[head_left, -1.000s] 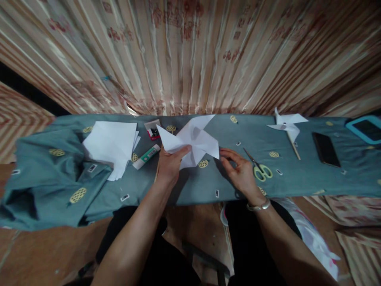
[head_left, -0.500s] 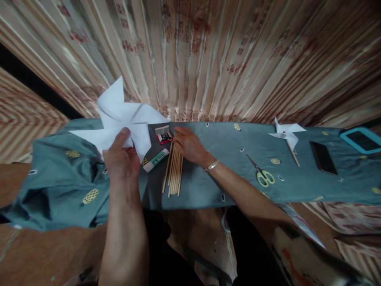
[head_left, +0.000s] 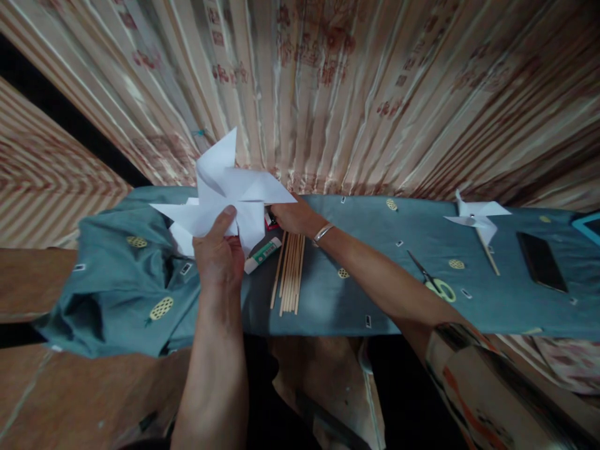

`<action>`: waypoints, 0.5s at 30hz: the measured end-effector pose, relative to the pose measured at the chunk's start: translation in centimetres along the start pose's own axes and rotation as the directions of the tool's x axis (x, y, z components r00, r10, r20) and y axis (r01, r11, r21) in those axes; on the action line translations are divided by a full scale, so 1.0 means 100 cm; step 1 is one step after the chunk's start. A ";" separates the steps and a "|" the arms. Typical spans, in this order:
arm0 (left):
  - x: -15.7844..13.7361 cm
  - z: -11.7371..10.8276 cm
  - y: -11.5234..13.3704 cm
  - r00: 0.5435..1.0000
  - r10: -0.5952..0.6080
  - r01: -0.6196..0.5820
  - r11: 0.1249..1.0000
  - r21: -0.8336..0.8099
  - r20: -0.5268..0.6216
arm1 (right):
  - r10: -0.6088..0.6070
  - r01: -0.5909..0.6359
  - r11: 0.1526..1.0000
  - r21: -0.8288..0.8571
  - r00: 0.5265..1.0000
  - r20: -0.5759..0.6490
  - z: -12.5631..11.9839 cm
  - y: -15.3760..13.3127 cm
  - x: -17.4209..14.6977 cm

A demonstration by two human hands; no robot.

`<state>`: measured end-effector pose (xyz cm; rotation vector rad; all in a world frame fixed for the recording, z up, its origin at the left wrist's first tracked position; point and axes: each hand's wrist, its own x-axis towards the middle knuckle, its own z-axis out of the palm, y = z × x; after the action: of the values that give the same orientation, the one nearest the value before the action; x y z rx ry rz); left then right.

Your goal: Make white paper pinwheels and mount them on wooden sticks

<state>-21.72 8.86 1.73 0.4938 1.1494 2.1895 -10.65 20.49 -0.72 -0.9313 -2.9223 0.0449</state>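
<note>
My left hand (head_left: 220, 247) grips a white paper pinwheel (head_left: 229, 187) near its middle, thumb pressed on the front. It is held up over the left part of the table. My right hand (head_left: 293, 215) reaches to the small red-edged packet (head_left: 270, 220) of dark bits, beyond the sticks. A pinwheel blade covers its fingertips, so I cannot see whether they hold anything. Just below that hand lies a bundle of thin wooden sticks (head_left: 290, 275). A green and white glue stick (head_left: 263, 254) rests between the sticks and my left hand.
The table has a teal cloth (head_left: 347, 294), bunched at the left. To the right lie scissors (head_left: 435, 284) with light green handles, a small pinwheel on a stick (head_left: 480, 222), a dark phone (head_left: 541, 261) and a blue-framed device (head_left: 588, 226). A patterned curtain (head_left: 319, 112) hangs behind.
My left hand has brought the pinwheel rightward, closer to my right hand, and a blade now overlaps the right fingers. The whole view has shifted slightly, with table things appearing farther right.
</note>
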 end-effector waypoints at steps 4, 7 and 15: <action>-0.001 0.000 -0.001 1.000 -0.002 0.002 1.000 0.024 0.022 | 0.001 -0.002 1.000 -0.013 1.000 -0.009 0.001 -0.002 0.004; -0.003 0.003 -0.001 1.000 -0.012 0.011 0.999 0.047 0.015 | 0.040 -0.040 0.999 0.000 0.999 0.013 -0.003 -0.004 0.004; -0.006 0.007 -0.004 0.999 -0.045 0.045 0.997 -0.056 0.000 | 0.110 -0.119 0.986 0.118 0.991 0.082 -0.001 -0.006 0.003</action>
<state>-20.76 9.08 1.71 0.4390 1.0862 2.1774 -11.27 20.18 -0.60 -1.0988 -2.8901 0.2690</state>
